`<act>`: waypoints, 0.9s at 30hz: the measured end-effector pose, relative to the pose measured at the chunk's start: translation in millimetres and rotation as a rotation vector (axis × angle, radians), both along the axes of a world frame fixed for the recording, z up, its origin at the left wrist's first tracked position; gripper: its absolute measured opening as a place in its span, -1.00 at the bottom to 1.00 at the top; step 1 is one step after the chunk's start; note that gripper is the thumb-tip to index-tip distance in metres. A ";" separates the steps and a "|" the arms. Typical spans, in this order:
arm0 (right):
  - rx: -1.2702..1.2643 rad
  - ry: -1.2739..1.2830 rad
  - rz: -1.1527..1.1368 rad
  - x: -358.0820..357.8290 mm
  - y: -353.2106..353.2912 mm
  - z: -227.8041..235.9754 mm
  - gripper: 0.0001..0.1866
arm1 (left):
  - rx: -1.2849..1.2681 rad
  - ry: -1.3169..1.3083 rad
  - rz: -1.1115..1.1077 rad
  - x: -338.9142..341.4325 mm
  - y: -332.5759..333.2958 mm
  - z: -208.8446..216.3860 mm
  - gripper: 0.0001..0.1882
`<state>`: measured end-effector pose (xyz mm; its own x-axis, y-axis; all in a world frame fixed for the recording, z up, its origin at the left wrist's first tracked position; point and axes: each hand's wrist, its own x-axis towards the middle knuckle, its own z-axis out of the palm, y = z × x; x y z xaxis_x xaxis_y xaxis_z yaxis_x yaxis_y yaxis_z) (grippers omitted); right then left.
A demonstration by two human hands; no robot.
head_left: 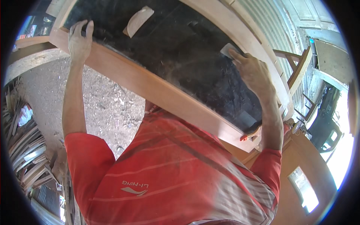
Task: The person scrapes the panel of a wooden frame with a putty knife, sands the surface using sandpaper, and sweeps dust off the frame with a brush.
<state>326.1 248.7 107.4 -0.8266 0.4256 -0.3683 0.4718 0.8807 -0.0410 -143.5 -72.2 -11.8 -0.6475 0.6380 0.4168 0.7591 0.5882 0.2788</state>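
Note:
A wooden frame (pixel 150 78) with a dark, dusty inner panel (pixel 176 41) lies slanting in front of me. At its left end my left hand (pixel 79 45) rests on the near rail, thumb and fingers apart and holding nothing loose. Toward the far right side, my right hand (pixel 257 73) is closed on a small flat pale piece (pixel 226 50), pressed at the panel's edge; its exact kind I cannot tell. A pale half-moon-shaped piece (pixel 140 21) lies on the panel near the far left.
By the frame's near right corner sits a tool with a red-orange end (pixel 245 138), partly hidden by my right arm. Stacked wood strips (pixel 32 150) lie at the left. Corrugated metal sheeting (pixel 262 26) stands behind, and a brown wooden panel (pixel 277 176) is at the lower right.

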 end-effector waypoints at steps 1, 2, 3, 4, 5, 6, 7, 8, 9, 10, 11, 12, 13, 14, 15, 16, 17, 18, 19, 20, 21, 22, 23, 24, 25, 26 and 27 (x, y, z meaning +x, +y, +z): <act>0.031 -0.022 0.034 -11.1 -2.9 -0.9 -0.61 | 0.005 -0.011 -0.032 -2.1 -3.4 -5.7 -0.50; 0.035 -0.010 0.029 -9.6 -2.2 -3.4 -0.61 | 0.002 -0.023 -0.064 -0.9 -7.6 -4.5 -0.51; -0.007 0.005 0.005 -3.8 0.9 -7.3 -0.62 | 0.022 -0.077 -0.004 -0.4 -7.7 -5.6 -0.53; -0.049 0.007 -0.009 1.6 1.4 -4.4 -0.63 | 0.024 -0.080 0.000 2.3 -6.8 -2.0 -0.53; -0.048 0.002 -0.006 -0.6 1.8 -5.0 -0.63 | -0.002 -0.034 0.007 0.9 -4.6 2.9 -0.52; -0.020 0.057 0.034 -10.6 2.8 -8.1 -0.64 | -0.029 0.011 0.015 2.0 -2.9 5.9 -0.52; 0.004 0.113 0.073 -20.6 1.4 -11.0 -0.66 | -0.032 0.007 0.018 6.5 -4.5 6.2 -0.52; 0.007 0.114 0.074 -32.1 2.5 -15.0 -0.66 | -0.016 -0.016 0.025 5.4 -2.6 6.7 -0.52; 0.010 0.137 0.090 -43.4 4.1 -19.4 -0.67 | 0.000 -0.040 0.032 5.1 -0.8 6.7 -0.52; 0.013 0.161 0.107 -56.6 5.5 -24.0 -0.67 | 0.002 -0.038 0.033 2.2 1.0 5.0 -0.52; 0.013 0.162 0.110 -68.5 7.1 -26.5 -0.67 | -0.006 -0.031 0.045 1.6 1.1 3.7 -0.52; 0.007 0.149 0.118 -80.6 9.2 -26.9 -0.67 | -0.014 -0.024 0.058 0.7 1.1 2.7 -0.51; 0.002 0.132 0.131 -88.3 10.4 -24.6 -0.67 | -0.012 -0.027 0.065 1.8 0.7 2.7 -0.51; 0.003 0.128 0.138 -94.0 9.7 -19.7 -0.67 | -0.008 -0.038 0.064 1.4 0.4 3.5 -0.51; -0.023 0.089 0.123 -99.1 8.9 -13.9 -0.67 | -0.002 -0.048 0.063 2.3 0.0 3.3 -0.51; -0.050 0.058 0.110 -106.0 7.3 -11.6 -0.67 | -0.001 -0.045 0.072 0.4 -2.5 2.5 -0.51; -0.049 0.061 0.119 -102.2 8.9 -12.0 -0.67 | 0.007 -0.035 0.066 -0.3 -4.6 0.6 -0.51; -0.049 0.049 0.099 -91.4 13.2 -12.9 -0.67 | 0.015 -0.025 0.061 -1.9 -6.3 -0.9 -0.51; -0.047 0.031 0.079 -84.8 13.5 -9.9 -0.67 | 0.017 -0.029 0.068 0.2 -4.4 0.1 -0.51; -0.046 0.027 0.085 -86.7 12.9 -10.4 -0.67 | 0.014 -0.011 0.064 0.4 -1.8 2.3 -0.51; -0.030 0.037 0.107 -92.1 11.2 -11.2 -0.68 | 0.010 0.008 0.060 2.2 -0.5 4.3 -0.51; -0.012 0.054 0.126 -99.7 9.6 -10.9 -0.68 | 0.013 0.011 0.063 1.4 -0.8 3.2 -0.51; -0.009 0.056 0.130 -106.0 9.5 -15.2 -0.68 | 0.024 -0.010 0.062 2.0 -1.1 1.3 -0.51; 0.008 0.109 0.152 -111.4 10.0 -22.5 -0.69 | 0.034 -0.030 0.061 1.8 -0.9 0.0 -0.51; 0.021 0.160 0.177 -116.2 7.2 -26.3 -0.70 | 0.031 -0.028 0.068 0.2 -3.9 -1.6 -0.51; 0.017 0.161 0.184 -113.7 7.6 -23.4 -0.70 | 0.041 -0.026 0.053 -1.9 -6.2 -3.3 -0.51; -0.014 0.088 0.154 -107.2 9.1 -15.5 -0.68 | 0.051 -0.024 0.039 -4.2 -8.5 -5.2 -0.50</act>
<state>218.9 257.8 91.9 -0.9109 0.2871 -0.2962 0.3257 0.9413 -0.0891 -147.7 -80.7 -17.0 -0.6815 0.5908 0.4320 0.7288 0.6015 0.3271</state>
